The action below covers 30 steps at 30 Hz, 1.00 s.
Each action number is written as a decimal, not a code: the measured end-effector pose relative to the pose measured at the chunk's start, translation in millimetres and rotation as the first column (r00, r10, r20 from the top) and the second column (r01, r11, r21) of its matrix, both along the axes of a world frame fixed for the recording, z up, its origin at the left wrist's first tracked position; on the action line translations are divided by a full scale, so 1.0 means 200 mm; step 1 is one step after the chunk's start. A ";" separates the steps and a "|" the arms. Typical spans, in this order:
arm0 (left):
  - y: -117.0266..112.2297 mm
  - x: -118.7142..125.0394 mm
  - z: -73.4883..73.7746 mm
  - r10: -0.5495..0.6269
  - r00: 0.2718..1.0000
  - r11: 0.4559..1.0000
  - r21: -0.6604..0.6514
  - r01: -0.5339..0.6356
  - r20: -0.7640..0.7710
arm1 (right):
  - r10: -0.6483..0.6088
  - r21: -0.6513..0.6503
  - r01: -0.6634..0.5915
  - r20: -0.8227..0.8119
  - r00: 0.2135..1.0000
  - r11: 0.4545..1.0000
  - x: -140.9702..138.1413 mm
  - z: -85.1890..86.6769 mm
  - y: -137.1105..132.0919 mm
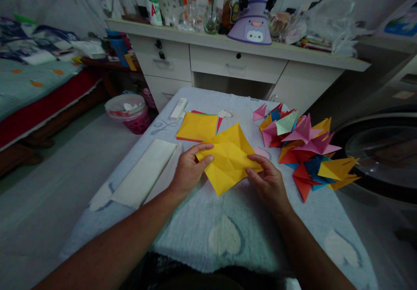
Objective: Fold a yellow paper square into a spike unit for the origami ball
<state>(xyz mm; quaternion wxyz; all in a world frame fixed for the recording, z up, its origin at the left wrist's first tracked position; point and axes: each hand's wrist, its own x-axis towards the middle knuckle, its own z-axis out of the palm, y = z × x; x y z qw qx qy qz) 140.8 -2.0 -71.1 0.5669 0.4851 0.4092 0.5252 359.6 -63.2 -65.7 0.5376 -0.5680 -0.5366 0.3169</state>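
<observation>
A creased sheet of yellow origami paper is held above the table between my two hands, one corner pointing toward me. My left hand pinches its left corner between thumb and fingers. On the opposite corner, my right hand grips in the same way. Just behind lies a stack of square paper, yellow on top with red edges showing below. To the right of my right hand sits a pile of folded paper pieces in pink, red, blue, yellow and pale green.
The table wears a pale blue cloth with hearts. A folded cream sheet and a small white box lie on its left. Behind stands a white desk crowded with bottles and jars. A pink bin is at left, a washing machine at right.
</observation>
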 end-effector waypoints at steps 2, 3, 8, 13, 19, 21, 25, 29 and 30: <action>0.00 0.00 -0.01 0.010 1.000 1.000 0.009 -0.010 -0.010 | -0.023 -0.034 0.025 0.046 0.999 0.999 0.00 0.01 0.00; 0.00 -0.01 -0.01 0.016 1.000 1.000 0.015 -0.016 -0.017 | -0.032 -0.045 0.035 0.066 0.997 0.998 0.00 0.01 0.00; 0.01 -0.01 -0.01 0.006 0.999 1.000 0.026 -0.005 -0.050 | -0.041 -0.027 0.044 0.099 0.994 0.999 0.01 0.02 0.01; 0.01 -0.02 0.01 0.015 0.985 0.995 0.100 0.003 -0.172 | -0.038 0.006 0.037 0.114 0.993 0.999 0.01 0.01 0.01; 0.03 -0.04 0.01 0.008 0.980 0.995 0.098 0.012 -0.198 | -0.044 0.086 0.031 0.142 0.989 0.996 0.03 0.01 0.01; 0.03 -0.04 0.01 0.013 0.984 0.997 0.082 0.002 -0.179 | -0.053 0.115 0.038 0.131 0.990 0.993 0.04 0.01 0.01; 0.03 -0.05 0.02 0.035 0.990 0.998 0.055 -0.028 -0.137 | -0.065 0.116 0.058 0.061 0.996 0.992 0.05 0.00 0.02; 0.03 -0.06 0.03 0.014 0.987 0.999 0.052 -0.006 -0.158 | -0.104 0.026 0.105 -0.028 0.994 0.994 0.06 -0.02 0.02; 0.04 -0.06 0.03 -0.006 0.986 0.998 0.054 0.015 -0.165 | -0.115 0.010 0.116 -0.046 0.992 0.993 0.06 -0.02 0.02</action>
